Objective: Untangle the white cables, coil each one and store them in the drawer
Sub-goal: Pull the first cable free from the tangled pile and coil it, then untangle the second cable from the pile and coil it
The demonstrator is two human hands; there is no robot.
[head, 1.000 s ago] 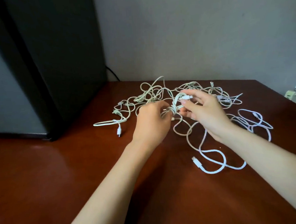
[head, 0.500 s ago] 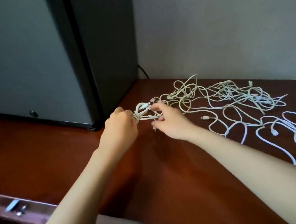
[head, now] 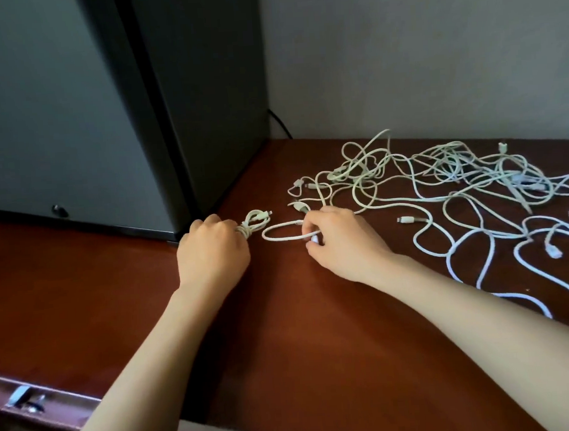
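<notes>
Coiled cable [head: 256,221] gripped in left hand [head: 212,249], fingertips hidden. Right hand [head: 343,243] pinches loose cable loop [head: 286,238]; tangle [head: 457,174] right of that grip, cut off at frame edge.

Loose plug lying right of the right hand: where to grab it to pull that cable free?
Pinch the plug body from above, fingers across its width. It lies flat on the table, tip pointing left, bare wood around it. The tangle sits behind and to the right, so probably come in from the near side.
</notes>
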